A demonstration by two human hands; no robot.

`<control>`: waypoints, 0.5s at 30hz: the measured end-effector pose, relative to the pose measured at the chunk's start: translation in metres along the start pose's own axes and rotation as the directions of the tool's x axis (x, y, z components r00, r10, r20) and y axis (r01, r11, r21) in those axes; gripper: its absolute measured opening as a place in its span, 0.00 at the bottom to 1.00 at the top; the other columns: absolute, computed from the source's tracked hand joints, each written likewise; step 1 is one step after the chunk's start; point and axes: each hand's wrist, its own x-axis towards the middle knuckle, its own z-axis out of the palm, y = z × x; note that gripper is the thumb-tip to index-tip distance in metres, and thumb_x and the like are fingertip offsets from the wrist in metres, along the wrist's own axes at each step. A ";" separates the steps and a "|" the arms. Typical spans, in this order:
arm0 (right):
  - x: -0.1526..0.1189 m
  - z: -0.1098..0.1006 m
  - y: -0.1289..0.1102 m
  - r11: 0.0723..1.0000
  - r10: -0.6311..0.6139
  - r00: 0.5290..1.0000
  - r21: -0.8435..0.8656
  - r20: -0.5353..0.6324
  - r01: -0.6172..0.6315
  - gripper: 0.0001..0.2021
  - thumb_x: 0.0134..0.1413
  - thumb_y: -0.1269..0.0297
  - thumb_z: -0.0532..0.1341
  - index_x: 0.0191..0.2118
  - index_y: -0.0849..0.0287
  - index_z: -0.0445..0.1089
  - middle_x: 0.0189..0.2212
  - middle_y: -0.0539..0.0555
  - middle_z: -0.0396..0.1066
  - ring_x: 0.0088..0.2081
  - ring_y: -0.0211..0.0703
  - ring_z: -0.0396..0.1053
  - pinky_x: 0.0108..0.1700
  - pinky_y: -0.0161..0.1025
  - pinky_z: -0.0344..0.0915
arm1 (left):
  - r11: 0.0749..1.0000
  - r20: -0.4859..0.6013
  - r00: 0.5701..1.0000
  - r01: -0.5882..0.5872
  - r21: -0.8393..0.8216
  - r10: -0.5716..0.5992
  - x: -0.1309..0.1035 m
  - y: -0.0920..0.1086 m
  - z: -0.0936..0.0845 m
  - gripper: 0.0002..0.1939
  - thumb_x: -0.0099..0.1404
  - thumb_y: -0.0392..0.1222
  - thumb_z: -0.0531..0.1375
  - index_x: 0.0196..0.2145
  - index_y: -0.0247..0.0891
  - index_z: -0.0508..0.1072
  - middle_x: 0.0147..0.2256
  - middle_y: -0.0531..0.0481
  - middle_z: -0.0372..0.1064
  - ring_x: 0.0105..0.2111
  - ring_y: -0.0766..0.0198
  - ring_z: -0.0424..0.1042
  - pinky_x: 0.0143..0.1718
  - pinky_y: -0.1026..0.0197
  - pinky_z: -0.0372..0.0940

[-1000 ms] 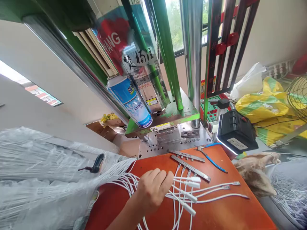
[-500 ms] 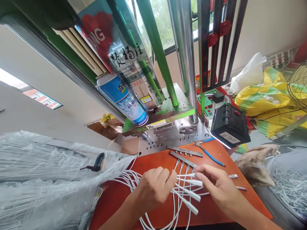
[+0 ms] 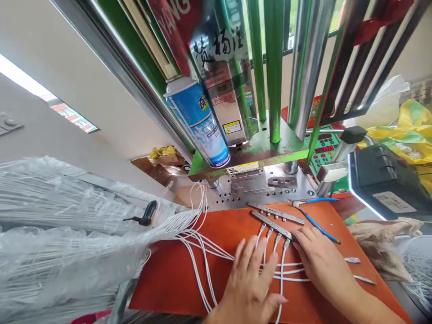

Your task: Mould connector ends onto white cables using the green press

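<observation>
Where the metal bar (image 3: 272,224) ends, right hand (image 3: 326,258) curled, grip unclear, left hand (image 3: 249,283) spread over cables (image 3: 281,275)

Bright daylight shows through the window (image 3: 294,22) right of the spray can (image 3: 202,123), and glare streaks the chrome column (image 3: 308,67) there. Below the can, white cables (image 3: 281,278) look fairly sharp; wide-angle distortion stretches the edges.
</observation>
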 end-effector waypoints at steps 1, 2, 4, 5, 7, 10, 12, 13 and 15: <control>0.001 0.000 0.001 0.999 0.000 1.000 0.033 -0.018 0.000 0.11 0.73 0.63 0.48 0.46 0.55 0.68 0.40 0.57 0.69 0.43 0.53 0.67 0.46 0.51 0.65 | 0.999 -0.028 0.998 -0.048 0.003 0.048 -0.001 0.016 0.013 0.37 0.69 0.63 0.58 0.66 0.37 0.66 0.68 0.38 0.59 0.68 0.40 0.57 0.66 0.41 0.58; 0.002 -0.002 0.003 0.997 0.006 0.999 0.077 -0.040 -0.003 0.11 0.74 0.62 0.49 0.47 0.54 0.68 0.41 0.57 0.69 0.43 0.52 0.67 0.47 0.50 0.65 | 0.997 -0.089 0.993 -0.075 0.012 0.076 -0.002 0.027 0.026 0.37 0.68 0.66 0.57 0.63 0.36 0.69 0.65 0.38 0.63 0.65 0.40 0.61 0.64 0.41 0.58; 0.009 -0.010 0.008 0.985 0.028 0.996 0.173 -0.081 -0.014 0.10 0.74 0.58 0.51 0.48 0.53 0.67 0.41 0.56 0.70 0.43 0.50 0.68 0.45 0.46 0.66 | 0.997 -0.264 0.962 -0.062 0.036 0.069 -0.003 0.035 0.046 0.25 0.69 0.59 0.60 0.52 0.36 0.76 0.52 0.40 0.74 0.52 0.48 0.71 0.57 0.46 0.63; 0.016 -0.015 0.011 0.976 0.035 0.995 0.216 -0.092 -0.014 0.10 0.74 0.57 0.51 0.47 0.52 0.67 0.41 0.55 0.70 0.42 0.48 0.69 0.44 0.45 0.67 | 0.998 -0.355 0.933 -0.045 0.049 0.060 -0.002 0.034 0.053 0.15 0.68 0.51 0.62 0.44 0.37 0.77 0.43 0.44 0.76 0.43 0.54 0.73 0.50 0.50 0.64; 0.039 -0.026 0.014 0.959 0.030 0.993 0.283 -0.110 0.002 0.10 0.73 0.55 0.52 0.46 0.52 0.68 0.40 0.54 0.70 0.42 0.48 0.69 0.44 0.44 0.67 | 0.997 -0.447 0.892 -0.047 0.059 0.068 0.004 0.026 0.054 0.06 0.67 0.41 0.62 0.33 0.37 0.73 0.28 0.51 0.68 0.28 0.62 0.65 0.36 0.56 0.60; 0.101 -0.035 0.016 0.938 0.010 0.982 0.342 -0.188 0.056 0.13 0.73 0.54 0.52 0.44 0.53 0.69 0.41 0.56 0.72 0.44 0.50 0.70 0.47 0.47 0.68 | 0.995 -0.236 0.967 -0.100 -0.026 0.092 0.032 -0.003 0.036 0.09 0.70 0.45 0.59 0.35 0.37 0.71 0.27 0.51 0.64 0.27 0.60 0.62 0.30 0.56 0.56; 0.153 -0.035 0.016 0.935 0.014 0.969 0.347 -0.245 0.074 0.16 0.73 0.52 0.50 0.43 0.55 0.71 0.40 0.58 0.73 0.45 0.53 0.71 0.49 0.50 0.69 | 0.994 -0.089 0.994 -0.065 -0.090 0.057 0.064 -0.032 0.022 0.08 0.70 0.44 0.59 0.36 0.38 0.71 0.30 0.49 0.67 0.31 0.58 0.66 0.33 0.55 0.60; 0.179 -0.034 0.015 0.937 0.024 0.965 0.342 -0.263 0.070 0.17 0.73 0.52 0.50 0.43 0.56 0.71 0.41 0.59 0.73 0.46 0.53 0.71 0.50 0.51 0.70 | 0.995 -0.077 0.996 -0.043 -0.092 0.036 0.081 -0.048 0.016 0.08 0.71 0.43 0.58 0.35 0.38 0.71 0.31 0.49 0.68 0.33 0.58 0.67 0.35 0.55 0.62; 0.225 -0.030 0.012 0.944 0.043 0.961 0.327 -0.273 0.050 0.16 0.72 0.51 0.54 0.47 0.57 0.72 0.45 0.58 0.74 0.47 0.51 0.72 0.51 0.51 0.71 | 0.996 -0.082 0.996 -0.027 -0.088 0.019 0.115 -0.079 0.013 0.11 0.73 0.43 0.57 0.33 0.37 0.72 0.30 0.48 0.69 0.35 0.58 0.69 0.38 0.55 0.65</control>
